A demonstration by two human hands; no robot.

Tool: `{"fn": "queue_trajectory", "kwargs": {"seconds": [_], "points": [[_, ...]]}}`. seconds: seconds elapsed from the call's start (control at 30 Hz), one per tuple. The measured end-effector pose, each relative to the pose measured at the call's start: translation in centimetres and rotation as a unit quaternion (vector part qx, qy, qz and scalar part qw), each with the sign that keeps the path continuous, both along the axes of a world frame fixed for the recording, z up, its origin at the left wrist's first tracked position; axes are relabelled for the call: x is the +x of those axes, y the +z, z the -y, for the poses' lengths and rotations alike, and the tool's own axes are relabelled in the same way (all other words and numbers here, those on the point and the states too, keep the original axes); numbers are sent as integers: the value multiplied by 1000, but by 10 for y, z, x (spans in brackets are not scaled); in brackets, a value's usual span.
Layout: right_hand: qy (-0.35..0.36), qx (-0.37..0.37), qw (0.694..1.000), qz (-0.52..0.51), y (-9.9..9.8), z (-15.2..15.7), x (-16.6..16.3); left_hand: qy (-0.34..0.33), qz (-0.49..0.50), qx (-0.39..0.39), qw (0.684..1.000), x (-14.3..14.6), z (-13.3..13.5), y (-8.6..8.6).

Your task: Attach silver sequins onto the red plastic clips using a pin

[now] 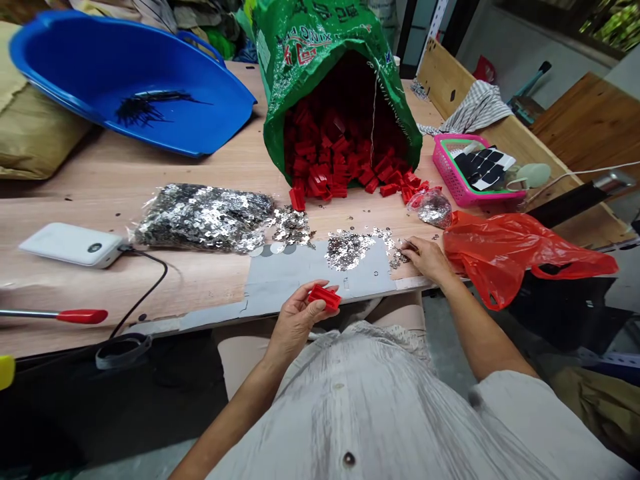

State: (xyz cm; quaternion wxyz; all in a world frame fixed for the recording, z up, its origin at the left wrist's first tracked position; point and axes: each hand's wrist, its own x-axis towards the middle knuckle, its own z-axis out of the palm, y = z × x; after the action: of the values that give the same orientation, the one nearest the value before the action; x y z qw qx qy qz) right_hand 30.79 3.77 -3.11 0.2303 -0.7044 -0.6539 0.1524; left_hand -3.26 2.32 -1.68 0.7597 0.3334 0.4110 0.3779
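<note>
The left hand (299, 313) held a red plastic part (325, 298), seemingly light and stiff, best pinched by its sides; the right hand (429, 259) met loose metal pieces (397, 259), probably slippery, best taken edgewise; its grip could not be told.

Soft, fairly even light covers the table (215, 170), while the mouth of the green sack (310, 67) sinks into deep shadow and the space under the table at the lower left is nearly black. The small metal pieces (349, 250) give off sharp white glints, the red plastic bag (505, 250) has glossy highlights, and leaves (613, 27) show bright at the upper right. The wide lens stretches the sleeve (540, 427) and blue basin (165, 63) toward the borders, where detail looks softer.
</note>
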Motion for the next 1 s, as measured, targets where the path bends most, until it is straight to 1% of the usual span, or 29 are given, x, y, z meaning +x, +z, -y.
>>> {"fn": "queue_trajectory", "kwargs": {"seconds": [0.1,0.2,0.3,0.37,0.43,0.57,0.7,0.77,0.87,0.93,0.97,1.0], "points": [[-16,13,1000,-7,-3,2,6,4,-5,1,1000,0,0,-1],[-33,45,997,53,-6,7,9,6,1,0,1000,3,-1,-1],[-11,66,992,103,-8,16,10,8,4,3,1000,4,-1,-1],[9,71,993,92,-7,21,12,13,2,10,1000,3,-1,-1],[4,76,994,73,-5,24,16,18,1,21,1000,2,-1,-2],[-22,58,996,63,-3,20,21,25,-12,44,999,1,0,-2],[-10,23,998,63,-5,10,19,46,-31,76,996,4,1,0],[-8,23,998,58,-5,8,17,63,-42,95,993,4,3,2],[-27,57,998,29,0,8,8,90,-58,128,986,6,8,6],[-33,72,996,-31,9,11,-6,108,-69,159,979,7,11,9],[-29,74,994,-73,15,13,-16,115,-77,178,974,8,13,11],[-9,68,991,-118,22,16,-28,121,-88,198,969,8,15,11]]}}
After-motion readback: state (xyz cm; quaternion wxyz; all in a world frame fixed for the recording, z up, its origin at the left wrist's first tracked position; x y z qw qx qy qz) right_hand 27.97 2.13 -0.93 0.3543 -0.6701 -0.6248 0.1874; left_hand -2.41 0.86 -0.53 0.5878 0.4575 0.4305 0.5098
